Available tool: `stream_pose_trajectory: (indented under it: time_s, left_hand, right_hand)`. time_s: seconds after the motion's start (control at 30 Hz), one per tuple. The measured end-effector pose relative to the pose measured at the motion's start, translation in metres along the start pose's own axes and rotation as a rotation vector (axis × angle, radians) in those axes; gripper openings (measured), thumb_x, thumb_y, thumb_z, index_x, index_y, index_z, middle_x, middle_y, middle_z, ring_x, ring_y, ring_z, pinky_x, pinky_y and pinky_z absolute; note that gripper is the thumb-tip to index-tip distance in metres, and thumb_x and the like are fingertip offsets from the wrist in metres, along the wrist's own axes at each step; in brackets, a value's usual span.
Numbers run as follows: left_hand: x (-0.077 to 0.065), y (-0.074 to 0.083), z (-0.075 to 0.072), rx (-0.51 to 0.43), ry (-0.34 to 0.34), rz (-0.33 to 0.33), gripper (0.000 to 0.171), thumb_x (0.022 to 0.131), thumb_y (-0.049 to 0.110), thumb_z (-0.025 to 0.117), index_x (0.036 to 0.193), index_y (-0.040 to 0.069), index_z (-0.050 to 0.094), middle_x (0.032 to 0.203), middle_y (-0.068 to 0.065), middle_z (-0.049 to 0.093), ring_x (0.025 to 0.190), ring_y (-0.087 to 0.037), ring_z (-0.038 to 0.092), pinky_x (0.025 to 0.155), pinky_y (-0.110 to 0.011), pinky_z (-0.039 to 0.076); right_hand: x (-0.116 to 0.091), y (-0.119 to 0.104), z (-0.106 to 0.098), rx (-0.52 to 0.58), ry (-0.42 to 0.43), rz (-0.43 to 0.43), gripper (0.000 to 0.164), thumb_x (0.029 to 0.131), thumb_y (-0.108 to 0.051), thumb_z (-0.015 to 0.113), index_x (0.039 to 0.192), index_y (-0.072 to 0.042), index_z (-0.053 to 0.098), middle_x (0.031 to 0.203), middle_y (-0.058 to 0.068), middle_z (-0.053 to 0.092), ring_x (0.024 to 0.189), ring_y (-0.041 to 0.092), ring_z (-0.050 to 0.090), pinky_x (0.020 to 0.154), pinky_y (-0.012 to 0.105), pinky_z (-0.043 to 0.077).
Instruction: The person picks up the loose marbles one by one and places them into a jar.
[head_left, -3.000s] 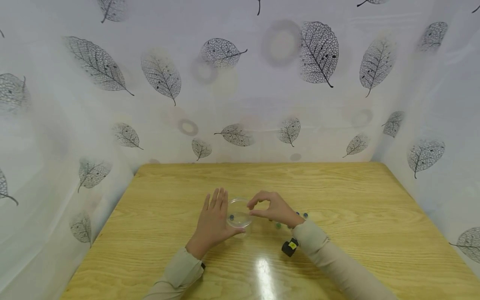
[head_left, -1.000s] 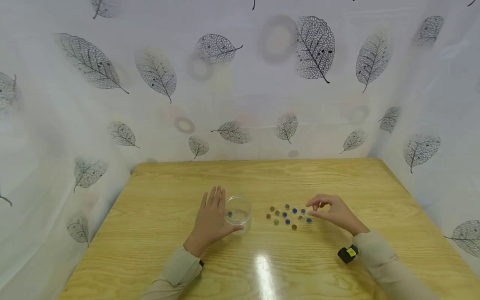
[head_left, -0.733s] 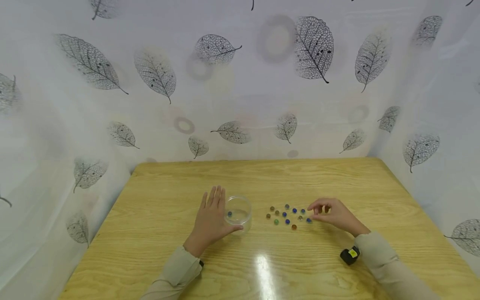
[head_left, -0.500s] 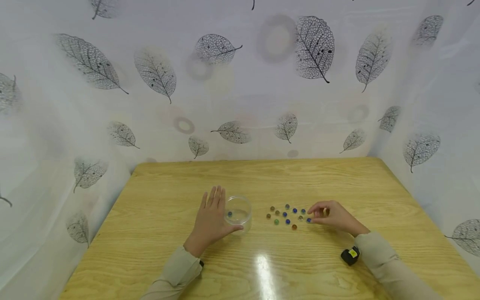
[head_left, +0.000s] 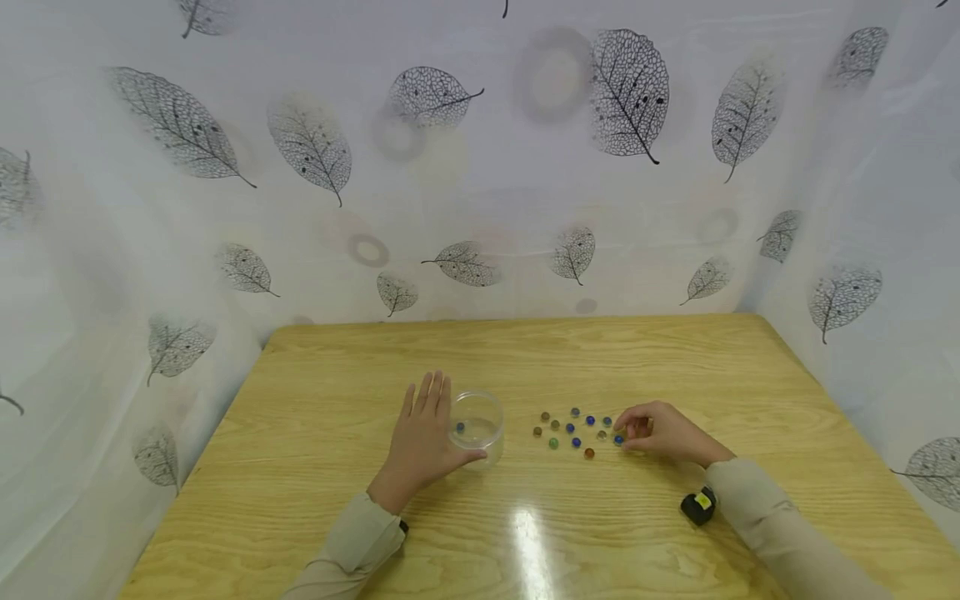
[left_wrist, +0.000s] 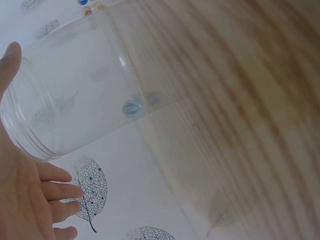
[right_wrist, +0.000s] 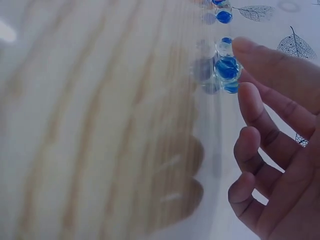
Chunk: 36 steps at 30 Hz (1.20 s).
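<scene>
From the head, a person's two hands are at work on a wooden table (head_left: pixel 360 367). The left hand (head_left: pixel 422 454) stands beside a clear jar (head_left: pixel 501 417), its fingers straight and close together, the thumb stretched out along the jar's near side. The jar is upright, with one marble (head_left: pixel 460 427) inside, over toward the left hand. To the right lies a loose group of marbles (head_left: pixel 570 428). The right hand (head_left: pixel 663 432) is at the group's right edge, thumb and forefinger bent toward each other with a gap between them. A blue marble (head_left: pixel 618 440) sits just left of those tips, by the thumb; it is much nearer the right hand than the left (being round, it has no long axis to line up with).

From the left wrist, the jar stands between the thumb and the four fingers, which are spread away from it; the marble inside rests low, near the base.

From the right wrist, the blue marble lies right in front of the parted thumb and fingertips, level with the gap between them. Whether any skin touches it, I cannot tell. The other fingers are loosely bent.
</scene>
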<state>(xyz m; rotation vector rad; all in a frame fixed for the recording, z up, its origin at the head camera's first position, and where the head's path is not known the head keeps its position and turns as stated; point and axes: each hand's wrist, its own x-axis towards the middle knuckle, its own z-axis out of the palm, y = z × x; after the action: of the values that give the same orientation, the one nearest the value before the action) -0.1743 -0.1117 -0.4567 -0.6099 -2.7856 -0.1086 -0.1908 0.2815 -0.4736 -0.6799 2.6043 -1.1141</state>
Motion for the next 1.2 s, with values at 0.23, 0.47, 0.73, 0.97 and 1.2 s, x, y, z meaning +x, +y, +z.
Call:
stream_pose_trajectory:
  time_s: [0.23,0.47,0.73,0.97,1.2]
  left_hand:
    - [0.0003,-0.0002,0.0005,-0.005,-0.013,-0.005,0.12,0.066,0.079,0.057,0.145,-0.006,0.026,0.152,-0.021,0.028,0.142,-0.034,0.026,0.117,-0.05,0.02]
    - [0.0,0.0004,-0.0023,-0.018,-0.018,-0.006,0.119,0.066,0.078,0.058,0.145,-0.006,0.027,0.152,-0.022,0.028,0.142,-0.034,0.025,0.117,-0.05,0.02]
    - [-0.0002,0.0001,-0.001,-0.013,-0.011,0.001,0.117,0.067,0.078,0.056,0.144,-0.006,0.028,0.152,-0.022,0.028,0.142,-0.035,0.027,0.117,-0.051,0.021]
    - [-0.0005,0.0003,-0.0007,-0.013,0.0,-0.001,0.118,0.067,0.078,0.058,0.144,-0.006,0.028,0.152,-0.021,0.028,0.141,-0.034,0.028,0.116,-0.05,0.022]
    - [-0.0009,0.0005,-0.0011,-0.006,-0.001,-0.002,0.118,0.067,0.078,0.057,0.144,-0.006,0.028,0.152,-0.021,0.029,0.141,-0.034,0.028,0.116,-0.05,0.022]
  right_hand:
    - [0.0037,0.0048,0.0004,0.005,-0.06,0.001,0.021,0.081,-0.021,0.073,0.098,-0.01,0.069,0.074,-0.002,0.06,0.06,0.002,0.05,0.055,0.022,0.047]
    - [0.0063,0.0088,0.0025,-0.012,-0.092,0.012,0.017,0.082,-0.021,0.072,0.096,-0.015,0.069,0.074,-0.006,0.059,0.06,0.001,0.049,0.056,0.022,0.047]
    - [0.0055,0.0039,0.0017,-0.01,-0.1,0.029,0.013,0.082,-0.018,0.071,0.095,-0.014,0.07,0.075,-0.004,0.06,0.062,0.003,0.049,0.057,0.022,0.046]
    - [0.0055,0.004,0.0013,-0.028,-0.097,0.024,0.009,0.084,-0.015,0.069,0.093,-0.016,0.071,0.076,-0.005,0.06,0.062,0.002,0.049,0.056,0.022,0.046]
    - [0.0052,0.004,0.0008,-0.035,-0.096,0.011,0.008,0.085,-0.015,0.069,0.092,-0.016,0.071,0.076,-0.005,0.061,0.063,0.001,0.049,0.056,0.022,0.046]
